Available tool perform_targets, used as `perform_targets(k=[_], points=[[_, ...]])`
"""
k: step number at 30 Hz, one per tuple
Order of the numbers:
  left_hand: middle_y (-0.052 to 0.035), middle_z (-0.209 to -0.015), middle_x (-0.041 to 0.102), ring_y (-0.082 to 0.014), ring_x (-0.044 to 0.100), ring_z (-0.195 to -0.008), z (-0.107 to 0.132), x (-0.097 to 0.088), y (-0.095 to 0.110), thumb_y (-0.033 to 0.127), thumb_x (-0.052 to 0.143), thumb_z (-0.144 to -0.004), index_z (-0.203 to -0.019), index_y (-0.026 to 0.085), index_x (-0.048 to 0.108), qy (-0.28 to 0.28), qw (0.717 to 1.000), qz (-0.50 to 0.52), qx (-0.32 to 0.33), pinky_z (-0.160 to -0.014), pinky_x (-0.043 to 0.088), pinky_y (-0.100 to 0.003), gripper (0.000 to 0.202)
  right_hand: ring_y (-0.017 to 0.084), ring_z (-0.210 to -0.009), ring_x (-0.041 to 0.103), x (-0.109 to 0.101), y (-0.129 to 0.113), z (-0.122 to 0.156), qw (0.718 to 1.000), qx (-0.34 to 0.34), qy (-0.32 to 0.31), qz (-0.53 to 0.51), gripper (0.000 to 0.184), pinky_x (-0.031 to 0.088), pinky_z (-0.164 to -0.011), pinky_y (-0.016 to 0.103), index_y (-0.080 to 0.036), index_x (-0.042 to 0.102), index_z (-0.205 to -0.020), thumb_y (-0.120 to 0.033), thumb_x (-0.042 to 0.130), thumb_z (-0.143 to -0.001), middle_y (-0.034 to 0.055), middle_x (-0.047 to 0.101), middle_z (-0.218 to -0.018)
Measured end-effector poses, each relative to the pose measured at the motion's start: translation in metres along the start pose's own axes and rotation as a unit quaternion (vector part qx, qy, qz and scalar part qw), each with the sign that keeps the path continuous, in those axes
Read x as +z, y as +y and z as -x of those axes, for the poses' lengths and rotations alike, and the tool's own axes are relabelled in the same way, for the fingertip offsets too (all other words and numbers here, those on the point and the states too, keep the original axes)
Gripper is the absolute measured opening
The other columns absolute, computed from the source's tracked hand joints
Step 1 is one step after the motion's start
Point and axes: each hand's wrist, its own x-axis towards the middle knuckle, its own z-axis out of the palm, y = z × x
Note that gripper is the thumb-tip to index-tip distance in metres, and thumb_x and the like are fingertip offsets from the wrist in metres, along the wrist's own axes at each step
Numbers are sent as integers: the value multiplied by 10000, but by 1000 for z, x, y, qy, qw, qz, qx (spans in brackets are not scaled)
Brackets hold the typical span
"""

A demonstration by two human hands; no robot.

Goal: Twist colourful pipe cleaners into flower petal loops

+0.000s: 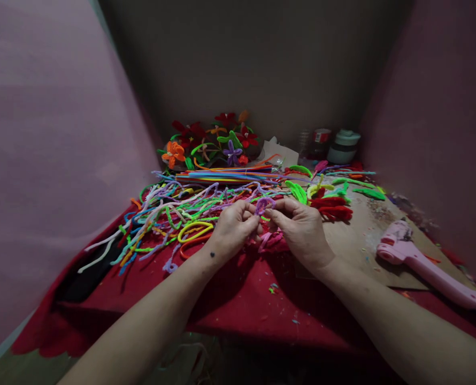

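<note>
A purple pipe cleaner (265, 202), bent into a small loop, is held up between my two hands over the table. My left hand (237, 227) pinches it from the left with thumb and fingers. From the right, the thumb and fingertips of my right hand (302, 224) are closed on it too. Just below the hands, pink pipe cleaner pieces (270, 241) lie on the red cloth, partly hidden. To the left of my left hand are a yellow pipe cleaner loop (195, 231) and many loose, crinkled pipe cleaners (158, 206) in several colours.
A bundle of straight pipe cleaners (225, 175) lies behind the hands. Pipe cleaner flowers (174, 154) stand at the back. On the right, a pink hot glue gun (426, 263) rests on a brown board (362, 235) near red and green petals. A lidded jar (344, 147) stands at back right.
</note>
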Motion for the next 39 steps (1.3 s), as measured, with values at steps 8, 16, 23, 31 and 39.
perform_targets(k=[8, 16, 23, 31, 39], points=[[38, -554, 595, -106, 585, -459, 1, 0, -11, 212, 506, -765, -801, 178, 466, 24, 996, -70, 57, -447, 434, -192, 64, 122, -559, 532, 1, -1, 0, 1000, 11, -1, 16, 112, 414, -534, 237, -157, 633, -685, -244, 582, -735, 10, 613, -617], [4, -598, 636, -124, 618, -498, 5, 3, 7, 219, 618, -703, -807, 131, 519, 11, 997, 70, -9, -475, 468, -202, 168, 110, -493, 536, 1, -9, -1, 988, 124, -45, -82, 122, 421, -477, 225, -137, 641, -619, -246, 637, -673, -1, 605, -549], [-23, -715, 675, -128, 640, -596, 3, 1, 7, 223, 634, -708, -846, 123, 592, 8, 989, 148, 19, -582, 500, -228, 175, 127, -545, 562, 0, -6, -4, 977, 131, -36, -162, 222, 457, -538, 252, -142, 623, -608, -348, 641, -687, 14, 612, -588], [3, -607, 653, -139, 645, -561, 3, 1, 8, 194, 640, -701, -839, 128, 538, -13, 990, 144, -1, -591, 514, -249, 184, 70, -419, 433, 0, -3, -6, 959, 195, -94, -185, 273, 351, -423, 213, -135, 566, -511, -343, 696, -631, -24, 519, -460], [-29, -686, 666, -130, 641, -563, 5, -2, 6, 241, 610, -748, -769, 114, 557, -42, 985, 167, -5, -539, 506, -229, 139, 105, -488, 521, -5, 1, -12, 922, 177, -116, -323, 208, 454, -516, 268, -159, 626, -711, -357, 672, -667, -16, 577, -572]])
